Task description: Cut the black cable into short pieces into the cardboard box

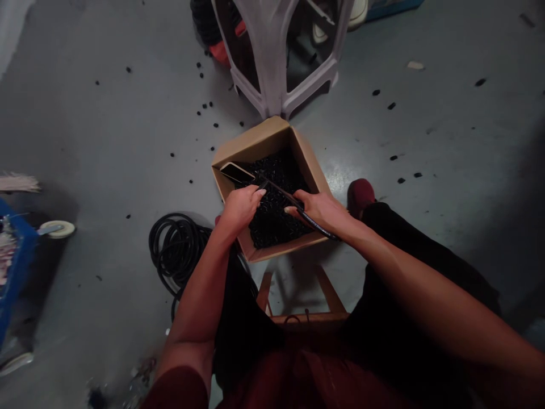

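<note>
My right hand (320,210) grips a black rubber hose (317,222) above a cardboard box (264,139). The box is heaped with small black pieces (272,213), probably cut bits of hose. A thin dark length runs from the right hand up to my left hand (240,207), whose curled fingers rest over the heap. Whether the left hand holds that dark part, I cannot tell. A smartphone (237,172) lies at the box's far left corner, on the pieces.
A coil of black hose (176,250) lies on the grey floor left of the box, with scattered black pieces (204,106) beyond. A white plastic stool (272,57) stands behind the box, a blue crate (19,255) at left. A wooden stool (309,318) stands beneath me.
</note>
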A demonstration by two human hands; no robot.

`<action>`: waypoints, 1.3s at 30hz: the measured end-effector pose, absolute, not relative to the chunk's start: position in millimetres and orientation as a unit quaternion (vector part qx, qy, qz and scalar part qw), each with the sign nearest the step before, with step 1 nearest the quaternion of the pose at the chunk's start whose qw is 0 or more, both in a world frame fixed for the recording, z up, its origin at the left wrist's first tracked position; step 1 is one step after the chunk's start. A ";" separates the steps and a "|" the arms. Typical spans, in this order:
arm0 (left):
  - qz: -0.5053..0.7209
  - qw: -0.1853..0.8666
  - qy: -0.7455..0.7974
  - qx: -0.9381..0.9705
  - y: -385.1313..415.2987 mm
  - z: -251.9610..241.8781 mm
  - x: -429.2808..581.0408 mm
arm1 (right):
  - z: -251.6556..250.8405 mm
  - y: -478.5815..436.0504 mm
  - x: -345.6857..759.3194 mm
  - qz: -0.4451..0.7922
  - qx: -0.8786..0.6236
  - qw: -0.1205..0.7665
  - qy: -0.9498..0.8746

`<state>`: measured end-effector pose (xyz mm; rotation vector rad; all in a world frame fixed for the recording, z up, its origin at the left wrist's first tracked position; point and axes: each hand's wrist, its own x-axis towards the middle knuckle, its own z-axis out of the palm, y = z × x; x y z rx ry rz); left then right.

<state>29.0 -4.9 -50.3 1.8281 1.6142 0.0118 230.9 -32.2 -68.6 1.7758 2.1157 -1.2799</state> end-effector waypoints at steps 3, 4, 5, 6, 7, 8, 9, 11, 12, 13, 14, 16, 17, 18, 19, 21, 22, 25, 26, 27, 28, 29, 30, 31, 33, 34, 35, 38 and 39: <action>0.066 0.428 0.633 0.641 -5.2 -49.4 28.9 | -73.8 -31.4 232.0 -0.423 0.597 0.024 0.681; 0.097 0.473 0.635 0.602 -5.5 -48.7 29.3 | -75.5 -30.7 232.4 -0.425 0.603 0.008 0.675; 0.131 0.522 0.634 0.556 -5.8 -47.5 30.2 | -76.9 -29.8 232.7 -0.428 0.609 -0.011 0.668; 0.165 0.569 0.627 0.506 -6.4 -46.0 31.3 | -77.7 -28.7 233.0 -0.433 0.615 -0.032 0.658; 0.197 0.612 0.615 0.457 -7.1 -44.2 32.8 | -77.7 -27.5 233.1 -0.443 0.622 -0.058 0.643; 0.223 0.649 0.598 0.413 -8.0 -42.2 34.5 | -77.0 -26.1 233.2 -0.459 0.627 -0.089 0.623; 0.243 0.680 0.580 0.378 -9.3 -40.2 36.2 | -75.8 -24.6 233.3 -0.483 0.627 -0.122 0.599; 0.261 0.727 0.542 0.332 -12.6 -36.9 39.4 | -72.9 -21.7 233.4 -0.540 0.615 -0.184 0.544; 0.260 0.746 0.523 0.321 -14.5 -36.0 40.8 | -71.7 -20.3 233.5 -0.563 0.607 -0.210 0.521; 0.254 0.762 0.505 0.315 -16.5 -35.7 41.9 | -71.1 -19.0 233.7 -0.579 0.600 -0.228 0.504; 0.245 0.775 0.491 0.313 -18.3 -35.9 42.9 | -71.0 -17.9 234.0 -0.587 0.594 -0.240 0.494; 0.230 0.790 0.471 0.317 -20.8 -37.5 44.7 | -72.7 -16.5 234.7 -0.592 0.588 -0.251 0.490; 0.226 0.793 0.467 0.321 -21.3 -38.6 45.5 | -74.1 -16.2 235.0 -0.593 0.586 -0.251 0.492; 0.225 0.791 0.466 0.325 -21.2 -39.7 46.4 | -75.7 -16.3 235.2 -0.592 0.584 -0.252 0.496; 0.228 0.786 0.471 0.329 -20.7 -40.7 47.3 | -77.3 -16.7 235.2 -0.588 0.584 -0.253 0.499; 0.240 0.764 0.498 0.333 -18.5 -42.2 48.8 | -80.1 -18.0 234.9 -0.575 0.589 -0.255 0.508; 0.248 0.748 0.518 0.333 -17.1 -43.0 49.4 | -81.3 -18.8 234.7 -0.570 0.590 -0.254 0.512; 0.270 0.679 0.586 0.350 -13.5 -46.9 49.3 | -83.7 -21.1 233.8 -0.568 0.587 -0.241 0.524; 0.271 0.653 0.605 0.367 -12.7 -49.0 48.5 | -84.2 -21.7 233.6 -0.567 0.587 -0.235 0.528; 0.270 0.628 0.618 0.388 -12.2 -51.4 47.5 | -84.6 -22.2 233.3 -0.565 0.588 -0.228 0.532; 0.265 0.606 0.626 0.412 -11.8 -53.8 46.2 | -84.9 -22.5 233.1 -0.562 0.589 -0.220 0.537; 0.260 0.590 0.630 0.433 -11.5 -56.1 44.8 | -85.0 -22.7 233.0 -0.560 0.590 -0.210 0.542; 0.256 0.580 0.628 0.452 -11.3 -58.0 43.5 | -85.2 -22.9 232.9 -0.558 0.591 -0.200 0.547; 0.253 0.574 0.625 0.465 -11.2 -59.4 42.2 | -85.3 -23.0 232.8 -0.558 0.590 -0.191 0.552; 0.251 0.569 0.618 0.481 -10.8 -60.4 40.4 | -85.3 -23.2 232.7 -0.558 0.589 -0.182 0.556; 0.252 0.567 0.616 0.484 -10.5 -60.0 39.8 | -85.1 -23.3 232.7 -0.559 0.588 -0.182 0.556; 0.252 0.567 0.616 0.486 -10.1 -59.2 39.5 | -84.7 -23.6 232.6 -0.560 0.587 -0.184 0.555; 0.252 0.563 0.617 0.489 -8.9 -56.2 39.0 | -81.9 -24.7 232.3 -0.561 0.582 -0.179 0.561; 0.253 0.560 0.618 0.490 -8.5 -55.5 38.7 | -80.6 -25.2 232.2 -0.561 0.579 -0.173 0.566</action>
